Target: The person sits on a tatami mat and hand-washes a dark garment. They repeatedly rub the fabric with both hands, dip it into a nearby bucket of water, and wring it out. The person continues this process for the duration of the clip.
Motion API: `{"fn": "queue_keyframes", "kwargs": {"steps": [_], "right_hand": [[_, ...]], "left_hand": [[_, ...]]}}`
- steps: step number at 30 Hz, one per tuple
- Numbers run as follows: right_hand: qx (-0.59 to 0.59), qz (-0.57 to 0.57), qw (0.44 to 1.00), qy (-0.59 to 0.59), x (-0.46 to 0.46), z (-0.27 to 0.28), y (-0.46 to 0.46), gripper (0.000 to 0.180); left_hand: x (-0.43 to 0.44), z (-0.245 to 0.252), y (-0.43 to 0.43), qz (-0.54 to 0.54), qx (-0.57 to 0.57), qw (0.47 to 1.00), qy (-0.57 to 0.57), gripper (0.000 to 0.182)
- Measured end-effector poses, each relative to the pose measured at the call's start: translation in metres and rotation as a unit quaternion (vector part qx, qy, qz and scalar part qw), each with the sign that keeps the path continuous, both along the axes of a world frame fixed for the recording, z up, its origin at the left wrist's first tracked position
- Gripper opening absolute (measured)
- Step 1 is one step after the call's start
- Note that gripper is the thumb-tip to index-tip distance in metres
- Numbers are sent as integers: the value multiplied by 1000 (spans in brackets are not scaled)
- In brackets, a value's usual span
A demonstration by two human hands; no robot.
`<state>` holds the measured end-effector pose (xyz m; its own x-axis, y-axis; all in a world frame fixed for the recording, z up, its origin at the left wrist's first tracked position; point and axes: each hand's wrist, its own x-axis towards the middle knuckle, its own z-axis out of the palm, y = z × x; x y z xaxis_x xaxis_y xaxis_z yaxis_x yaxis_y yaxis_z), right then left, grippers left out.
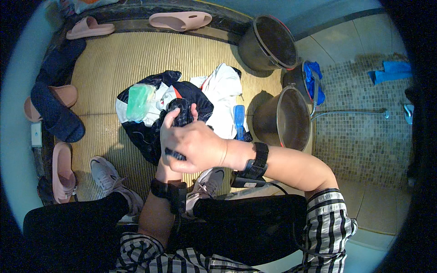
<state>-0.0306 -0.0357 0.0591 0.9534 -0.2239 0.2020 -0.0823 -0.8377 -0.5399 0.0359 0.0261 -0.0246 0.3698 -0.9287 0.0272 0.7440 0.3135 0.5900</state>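
My right hand [196, 143] crosses over my left hand [168, 121], hiding much of it. Between them both hands grip a bunched piece of black fabric [180, 105], part of which pokes out between the right fingers. Below lies a heap of black-and-white clothing [220, 88] with red trim, spread on the ribbed mat. On the heap's left side rests a green soap bar [137, 102], apparently in a clear wrapper. A blue scrub brush [239, 119] lies on the white cloth to the right of my hands.
Two dark buckets [245, 51] [264, 116] stand on the right, beside a smaller container with blue cloth [314, 82]. A hose [351, 112] runs across the tiled floor [355, 146]. Pink slippers [181, 21] and dark slippers [58, 112] line the beige mat [102, 68]. My shoes [106, 175] are close below.
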Motion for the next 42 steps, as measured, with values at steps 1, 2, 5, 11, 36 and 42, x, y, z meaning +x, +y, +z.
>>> {"fn": "queue_keyframes", "kwargs": {"steps": [1, 2, 5, 11, 36, 42], "right_hand": [[6, 3, 1000, 1, 0, -2, 4, 33], [-16, 25, 1000, 8, 0, -4, 3, 28], [-55, 31, 998, -15, -6, -13, -10, 27], [-122, -226, 963, 80, -26, -26, -64, 25], [641, -289, 705, 95, -50, -52, -73, 44], [389, -268, 855, 211, -55, -57, -58, 50]], "left_hand": [[1, -3, 4, -14, 22, 1000, -5, 59], [1, -4, 6, -11, 37, 998, -48, 70], [-6, 0, 1, -37, 200, 975, -87, 42], [-37, 1, -18, -26, 217, 930, 295, 26], [-25, -15, -16, -118, 233, 857, -445, 41], [-40, -8, -10, -280, 213, 746, -565, 60]]}}
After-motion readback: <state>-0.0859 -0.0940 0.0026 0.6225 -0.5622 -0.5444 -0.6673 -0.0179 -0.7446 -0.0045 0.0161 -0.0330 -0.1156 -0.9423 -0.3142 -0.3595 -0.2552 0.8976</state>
